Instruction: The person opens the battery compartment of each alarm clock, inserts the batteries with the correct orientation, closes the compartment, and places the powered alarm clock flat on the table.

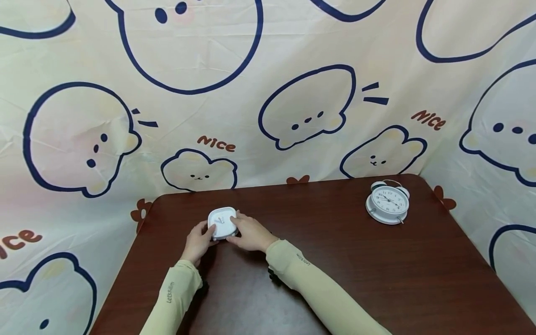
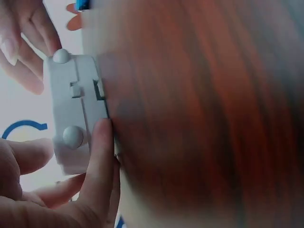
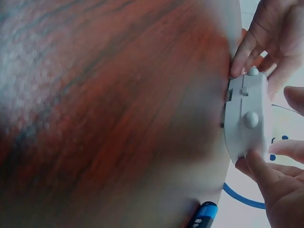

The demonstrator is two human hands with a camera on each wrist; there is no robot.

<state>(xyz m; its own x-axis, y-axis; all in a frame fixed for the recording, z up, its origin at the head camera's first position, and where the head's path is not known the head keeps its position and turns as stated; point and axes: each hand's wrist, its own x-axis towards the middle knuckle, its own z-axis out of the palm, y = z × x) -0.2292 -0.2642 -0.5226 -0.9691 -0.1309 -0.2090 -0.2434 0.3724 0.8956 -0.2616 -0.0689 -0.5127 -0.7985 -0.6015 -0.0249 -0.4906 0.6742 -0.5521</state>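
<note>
A small white square clock is held between both hands just above the brown table, toward its far left, with its dial tilted up. My left hand grips its left side. On the other side, my right hand holds the right edge, thumb near the bottom corner. The wrist views show the narrow side of the clock, with two round knobs or feet and a small tab at a seam. In the right wrist view, fingers of both hands touch the casing. Its back is hidden.
A round white twin-bell alarm clock lies tilted back at the table's far right. A blue and black cylinder, perhaps a battery, is on the table beyond my right hand. A cartoon-printed cloth hangs behind the brown table.
</note>
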